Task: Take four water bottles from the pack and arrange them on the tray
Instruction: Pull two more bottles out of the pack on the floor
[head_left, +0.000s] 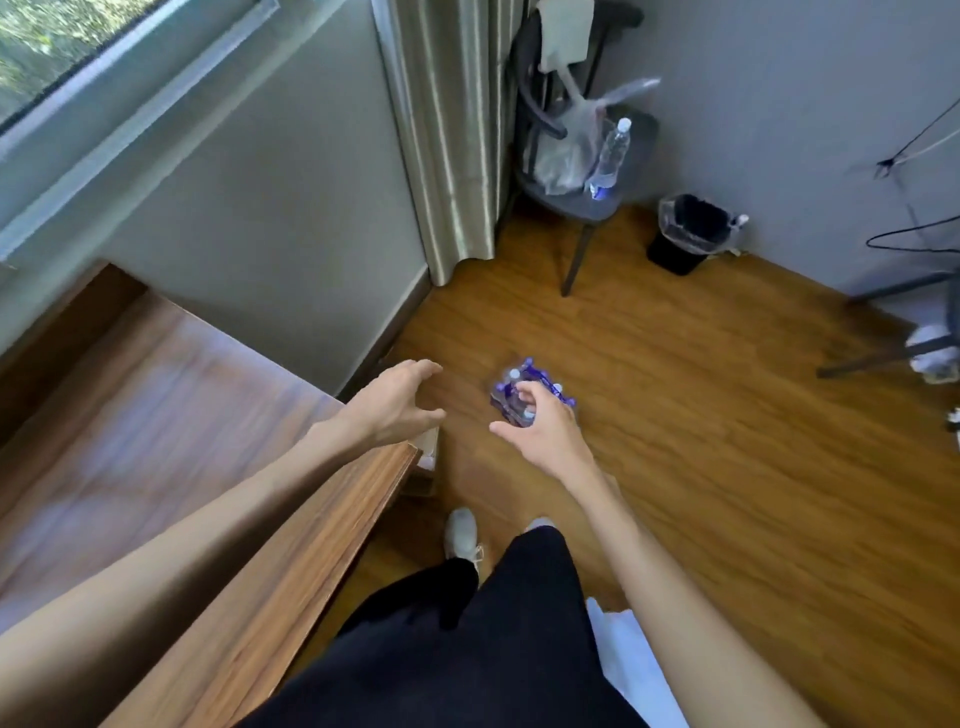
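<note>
A pack of water bottles (514, 384) in clear and purple wrap stands on the wooden floor, white caps showing on top. My right hand (545, 428) hovers over the pack's near side with fingers spread, holding nothing; it hides part of the pack. My left hand (397, 402) is held out to the left of the pack, above the corner of the wooden table (208, 441), fingers apart and empty. No tray is in view.
A dark chair (587, 202) at the back carries a plastic bag and a single large water bottle (610, 156). A black bin (685, 234) stands by the wall. A curtain (447, 130) hangs in the corner. My legs and white shoes are below.
</note>
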